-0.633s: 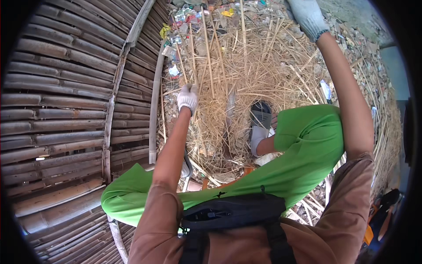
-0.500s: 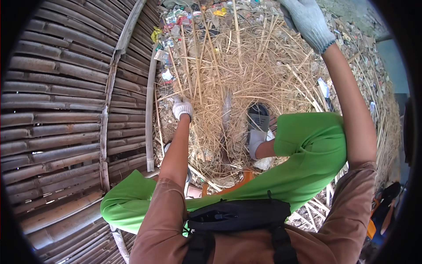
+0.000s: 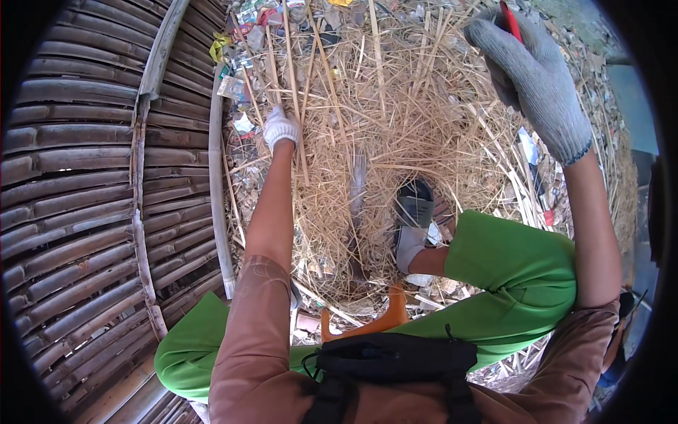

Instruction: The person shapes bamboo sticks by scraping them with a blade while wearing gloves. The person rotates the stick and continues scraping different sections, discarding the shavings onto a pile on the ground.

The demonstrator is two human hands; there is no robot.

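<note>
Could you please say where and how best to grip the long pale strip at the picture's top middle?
Probably pinch the strip just ahead of its near end, coming from the left with the left hand: it runs lengthwise away, narrow from side to side, that end showing among the straw.

Slatted bamboo wall (image 3: 70,159), litter-strewn ground (image 3: 597,95), orange stool (image 3: 397,307), daylight

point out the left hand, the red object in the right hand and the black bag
Left hand (image 3: 280,127): head view, on its gloved middle
Red object (image 3: 511,24): head view, on its visible red part
Black bag (image 3: 395,358): head view, on the middle of its body
</note>
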